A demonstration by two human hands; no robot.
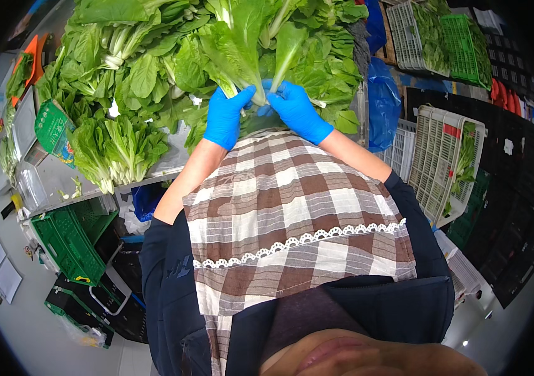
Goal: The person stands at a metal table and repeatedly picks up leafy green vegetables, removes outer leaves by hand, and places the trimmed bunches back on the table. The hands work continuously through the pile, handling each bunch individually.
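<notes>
My left hand (229, 113), in a blue glove, grips the pale base of a leafy green head (236, 56) at the near edge of the pile. Across from it, my right hand (295, 105), gloved alike, closes on the white stalk of a green leaf (289, 49). Blue fingertips show between the two hands under the stalks. A large heap of leafy greens (142, 80) spreads around and beyond both hands. Several smaller heads (121, 150) stand bunched on the metal table (173, 162), to the left of my left hand.
A green printed bag (53, 127) lies at the table's left. Blue plastic (382, 103) hangs by its right edge. Farther right are a white crate (436, 160) and a green crate (459, 49) with greens. Green crates (67, 239) sit below the table at left.
</notes>
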